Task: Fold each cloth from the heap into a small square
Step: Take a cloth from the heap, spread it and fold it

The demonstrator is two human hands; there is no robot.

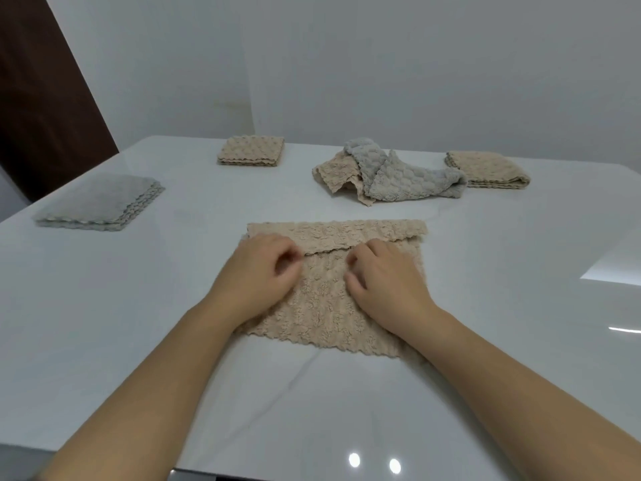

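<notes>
Both hands lie on a beige cloth (322, 307) spread flat on the white bench (503, 258). The left hand (258, 272) and right hand (385, 282) sit side by side, a strip of cloth showing between them. Their fingers are curled at the edge of a flap (347, 234) turned over just beyond the knuckles, but blur hides whether they pinch it. Beyond the right hand lies the heap (381, 175) of beige and grey cloths, with a folded beige cloth (489, 168) just to its right. Far beyond the left hand is a folded beige square (251, 151), and well out to that hand's left a folded grey stack (100, 203).
</notes>
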